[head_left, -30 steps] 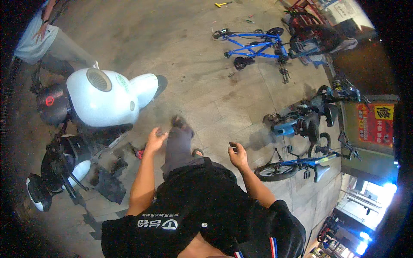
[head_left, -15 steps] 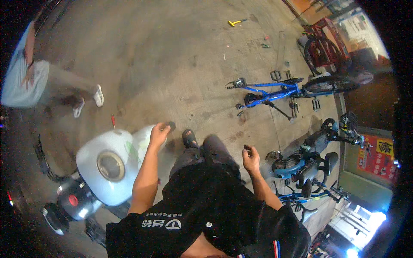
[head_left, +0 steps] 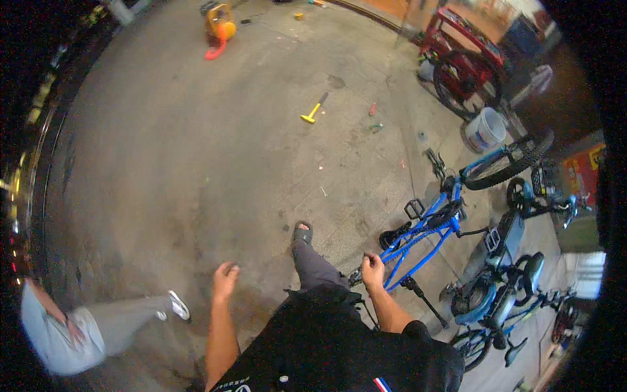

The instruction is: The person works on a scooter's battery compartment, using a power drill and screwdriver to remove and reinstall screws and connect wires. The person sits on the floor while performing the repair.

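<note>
- Stained, grey-brown paving (head_left: pixel 248 163) is spreading over most of the view, darkening toward the far left.
- Another person (head_left: pixel 72 340), dressed in pale clothes, is showing at the lower left edge.
- Blue bicycle (head_left: pixel 449 225) is resting on the paving right of centre, its lower end appearing just beside the right hand (head_left: pixel 373 273).
- Red rack (head_left: pixel 471 36) is standing at the upper right, with a white bucket (head_left: pixel 486 130) sitting near it.
- Left hand (head_left: pixel 225 282) and right hand are hanging well apart, both curled; whether either is gripping anything, I cannot tell.
- Yellow-headed hammer (head_left: pixel 316 111) is lying on the paving, beyond the sandalled foot (head_left: pixel 302 232).
</note>
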Motion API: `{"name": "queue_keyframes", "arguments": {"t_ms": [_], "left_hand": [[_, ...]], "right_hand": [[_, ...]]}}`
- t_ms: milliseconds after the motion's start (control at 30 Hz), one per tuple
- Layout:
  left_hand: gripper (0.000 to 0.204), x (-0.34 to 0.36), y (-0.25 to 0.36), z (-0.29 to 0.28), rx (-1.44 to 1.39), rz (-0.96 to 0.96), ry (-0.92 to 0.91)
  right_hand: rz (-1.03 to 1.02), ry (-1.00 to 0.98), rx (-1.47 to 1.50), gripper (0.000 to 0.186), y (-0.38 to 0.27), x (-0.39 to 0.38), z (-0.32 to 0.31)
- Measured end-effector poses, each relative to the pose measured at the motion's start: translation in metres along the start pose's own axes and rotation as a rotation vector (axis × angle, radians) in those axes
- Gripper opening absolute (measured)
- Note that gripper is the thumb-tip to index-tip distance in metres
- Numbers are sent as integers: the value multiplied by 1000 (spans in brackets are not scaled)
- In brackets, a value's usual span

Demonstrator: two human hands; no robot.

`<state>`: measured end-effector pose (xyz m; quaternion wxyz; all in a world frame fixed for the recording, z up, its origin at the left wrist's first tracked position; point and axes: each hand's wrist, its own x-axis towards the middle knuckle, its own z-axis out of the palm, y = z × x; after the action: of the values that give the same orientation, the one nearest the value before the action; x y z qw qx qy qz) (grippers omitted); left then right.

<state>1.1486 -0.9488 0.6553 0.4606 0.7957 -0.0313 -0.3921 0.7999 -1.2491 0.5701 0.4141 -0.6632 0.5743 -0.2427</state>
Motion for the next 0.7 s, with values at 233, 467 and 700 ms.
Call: {"name": "queue_keyframes", "arguments": {"t_ms": [233,467,700], "left_hand": [[16,128,-3,-51,-6,-678,63],[14,327,141,59,322,-598,-190],[16,559,328,288,235,-288,-204]], "right_hand": [[403,201,319,19,-38,65,-5],[509,476,352,20,-48,211,-34],[445,390,227,20,-60,453,-20]]}}
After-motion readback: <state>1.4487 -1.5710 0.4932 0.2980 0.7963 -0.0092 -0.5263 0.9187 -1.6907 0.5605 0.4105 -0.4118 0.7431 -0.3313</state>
